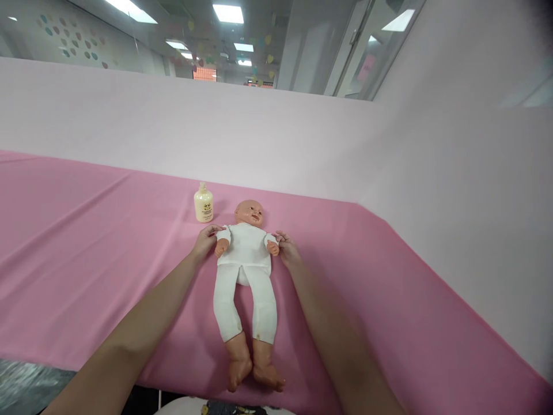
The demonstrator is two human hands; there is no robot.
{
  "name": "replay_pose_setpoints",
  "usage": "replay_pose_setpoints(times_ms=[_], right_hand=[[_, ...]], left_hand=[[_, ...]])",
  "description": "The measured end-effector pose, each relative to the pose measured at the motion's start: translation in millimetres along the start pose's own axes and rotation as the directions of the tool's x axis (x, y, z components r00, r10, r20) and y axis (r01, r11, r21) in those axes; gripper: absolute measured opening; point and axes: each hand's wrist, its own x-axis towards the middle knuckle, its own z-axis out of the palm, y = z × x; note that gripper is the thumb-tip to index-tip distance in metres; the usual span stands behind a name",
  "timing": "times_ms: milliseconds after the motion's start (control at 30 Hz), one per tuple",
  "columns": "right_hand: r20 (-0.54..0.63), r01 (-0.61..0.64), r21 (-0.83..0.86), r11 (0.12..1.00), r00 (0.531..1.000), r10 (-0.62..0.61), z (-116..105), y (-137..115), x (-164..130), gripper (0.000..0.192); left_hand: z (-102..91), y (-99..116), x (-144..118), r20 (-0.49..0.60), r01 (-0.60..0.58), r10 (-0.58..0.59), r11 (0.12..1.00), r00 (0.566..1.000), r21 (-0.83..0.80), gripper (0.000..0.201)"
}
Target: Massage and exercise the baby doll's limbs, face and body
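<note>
A baby doll lies on its back on a pink-covered surface, head away from me and bare feet toward me. Its top and legs are white. My left hand is at the doll's upper arm on the left, fingers closed at the white sleeve near the shoulder. On the other side, my right hand has its fingers bent round the doll's other arm, just above the doll's fist. The doll's arm partly hides those fingertips. A pale yellow pump bottle stands upright beyond my left hand, beside the doll's head.
The pink cover runs up to a white wall at the back and another white wall on the right. Above the back wall is a glass window with ceiling lights showing. Shiny grey material is at the lower left.
</note>
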Motion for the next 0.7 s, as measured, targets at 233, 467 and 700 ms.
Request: replay_pose_setpoints(times_ms=[233, 467, 700], right_hand=[[-0.11, 0.044, -0.009, 0.999, 0.993, -0.045, 6.2, 4.0, 0.5, 0.039], [-0.115, 0.152, -0.133, 0.979, 0.979, -0.167, 9.7, 0.9, -2.5, 0.05], [-0.121, 0.149, -0.248, 0.957, 0.976, -0.183, 7.8, 4.2, -2.5, 0.046]], left_hand=[[4.0, 1.2, 0.0, -0.099, -0.012, 0.028, 0.986, 0.995, 0.167, 0.038], [4.4, 2.5, -3.8, -0.059, -0.017, 0.035, 0.961, 0.998, 0.276, 0.039], [3.9, 2.4, -4.3, -0.05, -0.038, 0.059, 0.938, 0.997, 0.344, 0.048]])
